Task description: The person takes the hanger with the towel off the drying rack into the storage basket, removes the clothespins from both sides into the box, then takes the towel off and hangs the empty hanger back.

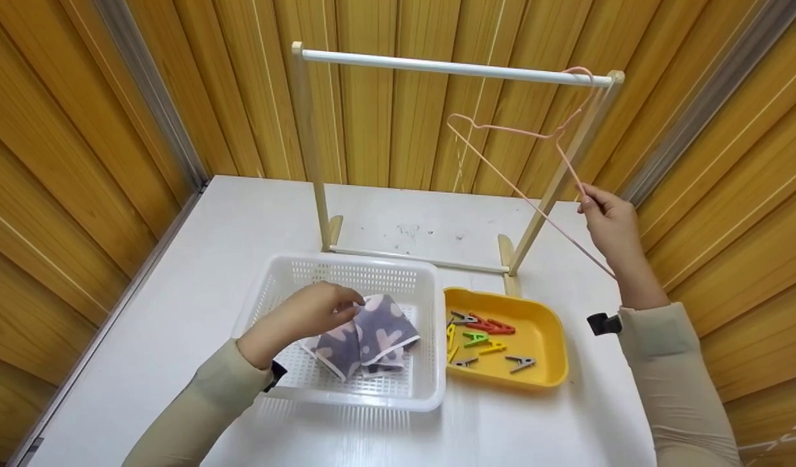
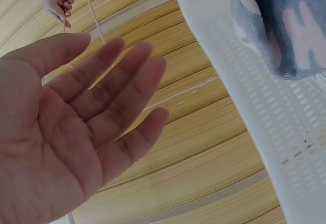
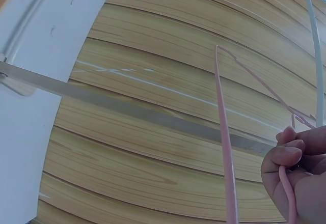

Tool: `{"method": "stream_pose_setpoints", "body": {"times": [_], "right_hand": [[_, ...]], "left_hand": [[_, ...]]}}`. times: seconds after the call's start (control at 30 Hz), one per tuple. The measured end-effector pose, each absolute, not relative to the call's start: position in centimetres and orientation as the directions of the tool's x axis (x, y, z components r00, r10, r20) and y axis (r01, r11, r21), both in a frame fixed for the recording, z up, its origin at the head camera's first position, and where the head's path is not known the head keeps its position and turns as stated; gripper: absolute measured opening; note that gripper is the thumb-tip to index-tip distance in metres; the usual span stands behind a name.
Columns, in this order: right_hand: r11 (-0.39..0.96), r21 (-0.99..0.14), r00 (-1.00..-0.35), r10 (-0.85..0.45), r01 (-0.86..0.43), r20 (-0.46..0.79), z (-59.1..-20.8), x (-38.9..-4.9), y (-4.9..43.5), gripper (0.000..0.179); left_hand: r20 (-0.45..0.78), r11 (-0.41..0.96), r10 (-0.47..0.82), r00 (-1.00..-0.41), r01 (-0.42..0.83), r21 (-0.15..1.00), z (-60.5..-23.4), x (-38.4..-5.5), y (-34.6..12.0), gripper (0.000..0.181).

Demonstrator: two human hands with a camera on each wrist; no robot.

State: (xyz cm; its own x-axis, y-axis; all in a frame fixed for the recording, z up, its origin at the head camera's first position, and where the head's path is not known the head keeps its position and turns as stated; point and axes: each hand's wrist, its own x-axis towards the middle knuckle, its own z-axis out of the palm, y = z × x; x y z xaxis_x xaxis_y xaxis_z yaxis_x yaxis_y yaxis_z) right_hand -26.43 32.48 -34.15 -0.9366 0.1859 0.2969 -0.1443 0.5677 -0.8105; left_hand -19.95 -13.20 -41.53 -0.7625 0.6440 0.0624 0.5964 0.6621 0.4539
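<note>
A pink clothes hanger [image 1: 511, 129] has its hook over the white rail near the right end of a small rack [image 1: 456, 67]. My right hand [image 1: 610, 224] grips one sloping side of it; in the right wrist view the fingers [image 3: 285, 155] curl round the pink wire. Above the white basket [image 1: 437, 337], my left hand [image 1: 320, 311] hovers beside a folded grey-and-pink patterned cloth [image 1: 385, 327]. The left wrist view shows this palm [image 2: 76, 122] facing the camera, fingers loosely extended and holding nothing. Whether it touches the cloth is hard to tell from the head view.
To the right of the basket stands a yellow tray [image 1: 547, 344] with several coloured clothespins [image 1: 477, 338]. Both sit on a white table [image 1: 177, 272] in front of the rack. Wood-patterned walls [image 1: 398, 130] enclose the back and sides.
</note>
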Motion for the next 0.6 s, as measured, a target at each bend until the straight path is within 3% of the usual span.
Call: {"method": "stream_pose_setpoints", "body": {"times": [0.6], "right_hand": [[0.624,-0.766,-0.927,0.175,-0.156,0.332,-35.02,-26.67,32.67,0.037]], "left_hand": [[0.106,0.666,0.615,-0.781,0.587,0.460,-42.21,-19.84,-13.74,0.025]]}}
